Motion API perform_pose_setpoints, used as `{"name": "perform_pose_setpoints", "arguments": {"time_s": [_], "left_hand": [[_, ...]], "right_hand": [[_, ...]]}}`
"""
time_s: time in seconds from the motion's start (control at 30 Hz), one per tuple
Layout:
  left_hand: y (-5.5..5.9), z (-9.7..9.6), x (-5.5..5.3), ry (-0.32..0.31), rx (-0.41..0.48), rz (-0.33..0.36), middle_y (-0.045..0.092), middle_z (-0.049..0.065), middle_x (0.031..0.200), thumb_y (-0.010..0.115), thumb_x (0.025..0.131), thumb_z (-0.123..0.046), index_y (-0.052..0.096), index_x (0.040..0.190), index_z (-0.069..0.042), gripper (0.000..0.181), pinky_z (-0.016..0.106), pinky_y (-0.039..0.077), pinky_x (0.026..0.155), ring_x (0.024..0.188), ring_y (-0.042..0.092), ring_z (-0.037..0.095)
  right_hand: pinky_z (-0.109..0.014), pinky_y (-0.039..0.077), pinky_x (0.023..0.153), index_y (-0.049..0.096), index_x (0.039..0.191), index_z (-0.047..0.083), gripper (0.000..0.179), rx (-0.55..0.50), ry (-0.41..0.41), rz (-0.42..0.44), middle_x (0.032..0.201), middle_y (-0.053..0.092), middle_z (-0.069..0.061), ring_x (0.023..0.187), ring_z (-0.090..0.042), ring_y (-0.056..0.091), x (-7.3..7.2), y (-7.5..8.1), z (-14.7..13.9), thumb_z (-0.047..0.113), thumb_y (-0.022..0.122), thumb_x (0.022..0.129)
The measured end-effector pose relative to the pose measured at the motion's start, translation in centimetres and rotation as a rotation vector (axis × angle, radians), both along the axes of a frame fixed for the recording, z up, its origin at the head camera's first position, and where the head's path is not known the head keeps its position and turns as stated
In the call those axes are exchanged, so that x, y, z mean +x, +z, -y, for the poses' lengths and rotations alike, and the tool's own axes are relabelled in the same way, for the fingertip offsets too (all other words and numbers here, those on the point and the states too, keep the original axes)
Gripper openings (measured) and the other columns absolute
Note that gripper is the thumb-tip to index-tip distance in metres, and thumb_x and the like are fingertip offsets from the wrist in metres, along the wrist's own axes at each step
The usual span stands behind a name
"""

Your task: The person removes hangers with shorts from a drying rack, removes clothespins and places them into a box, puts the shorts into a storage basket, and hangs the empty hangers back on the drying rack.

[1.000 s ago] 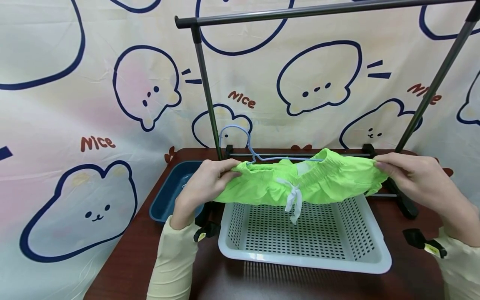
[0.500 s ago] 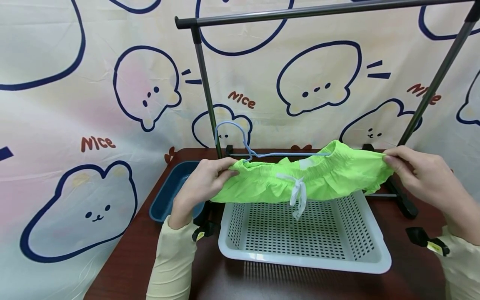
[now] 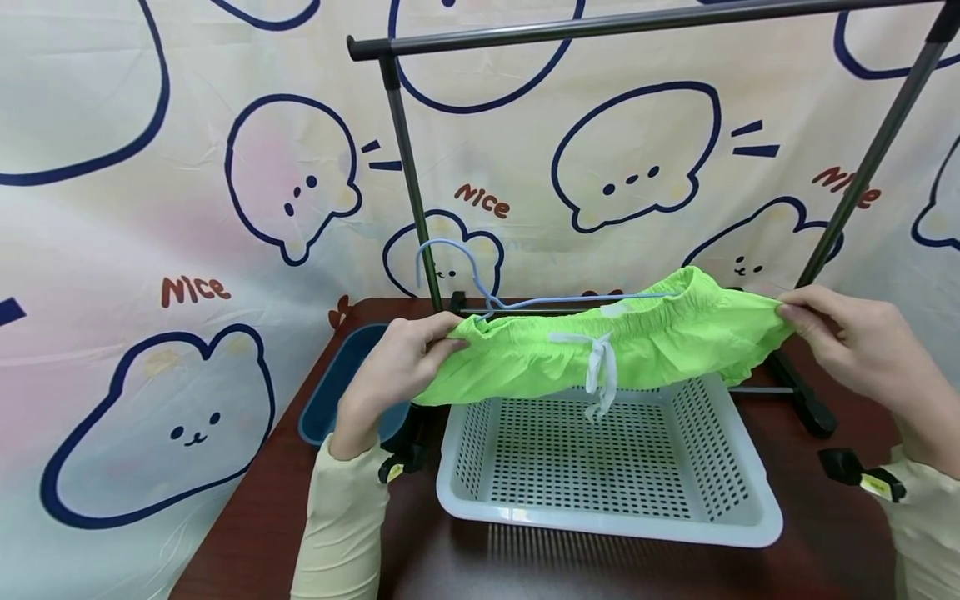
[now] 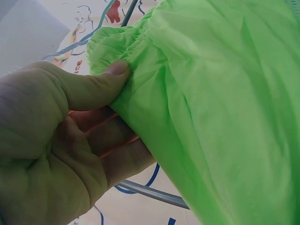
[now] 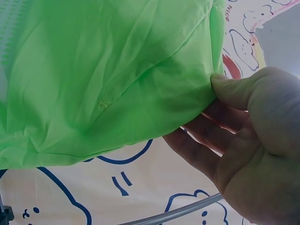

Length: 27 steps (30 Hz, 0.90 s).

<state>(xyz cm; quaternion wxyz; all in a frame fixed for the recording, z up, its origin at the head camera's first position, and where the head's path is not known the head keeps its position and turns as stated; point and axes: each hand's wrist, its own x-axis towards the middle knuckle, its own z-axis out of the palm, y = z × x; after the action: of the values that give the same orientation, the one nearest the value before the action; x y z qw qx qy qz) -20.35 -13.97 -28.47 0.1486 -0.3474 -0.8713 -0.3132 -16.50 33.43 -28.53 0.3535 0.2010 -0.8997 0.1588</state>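
Bright green shorts (image 3: 525,354) with a gathered elastic waist and a white drawstring bow (image 3: 600,367) are stretched sideways between both hands, over the back of the basket. My left hand (image 3: 397,362) pinches the left end of the waistband; in the left wrist view its thumb (image 4: 115,75) presses on the gathered fabric. At the other end, my right hand (image 3: 855,337) pinches the shorts' side between thumb and fingers, as the right wrist view shows on the cloth (image 5: 154,93). A blue hanger (image 3: 480,287) has its hook standing up on the left and its bar running into the waist opening.
Below the shorts stands a white perforated basket (image 3: 607,521) on the dark wooden table (image 3: 247,508). A teal tray (image 3: 326,400) sits at the left behind the left arm. A metal clothes rack (image 3: 570,29) rises at the back, before a cartoon-printed curtain (image 3: 285,175).
The right hand has moved right and slightly up, drawing the shorts' right side outward. The left hand has shifted slightly left, and the hanger hook has tipped left.
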Motion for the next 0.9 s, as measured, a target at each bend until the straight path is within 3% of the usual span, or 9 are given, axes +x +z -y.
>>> {"name": "perform_pose_setpoints", "arguments": {"time_s": [0.5,0.7,0.9], "left_hand": [[0.10,0.25,0.03,0.021,0.060,-0.063,0.070,0.006,0.085,0.065,0.093,-0.006,0.068,0.101,-0.007,0.009,0.022,0.043,0.059,0.063,0.051,0.011],[0.14,0.07,0.10,0.017,0.073,-0.088,0.068,0.005,0.082,0.064,0.093,-0.007,0.067,0.100,-0.007,0.007,0.023,0.043,0.057,0.061,0.051,0.011],[0.27,-0.01,0.28,0.061,0.101,-0.090,0.068,0.006,0.081,0.064,0.094,-0.008,0.067,0.106,-0.007,0.013,0.023,0.042,0.053,0.059,0.050,0.011]], "right_hand": [[-0.011,0.026,0.051,0.069,0.099,-0.001,0.014,-0.008,-0.009,-0.015,0.070,0.057,-0.004,0.061,0.009,0.030,-0.05,0.01,-0.61,-0.008,0.066,0.087],[-0.012,0.027,0.051,0.069,0.100,-0.001,0.014,-0.001,-0.033,0.008,0.071,0.059,-0.005,0.060,0.005,0.032,-0.24,-0.07,-0.70,-0.007,0.066,0.088],[-0.014,0.026,0.050,0.070,0.098,-0.001,0.012,0.011,-0.043,0.020,0.072,0.061,-0.006,0.059,0.003,0.033,-0.25,-0.01,-0.63,-0.006,0.066,0.088]]}}
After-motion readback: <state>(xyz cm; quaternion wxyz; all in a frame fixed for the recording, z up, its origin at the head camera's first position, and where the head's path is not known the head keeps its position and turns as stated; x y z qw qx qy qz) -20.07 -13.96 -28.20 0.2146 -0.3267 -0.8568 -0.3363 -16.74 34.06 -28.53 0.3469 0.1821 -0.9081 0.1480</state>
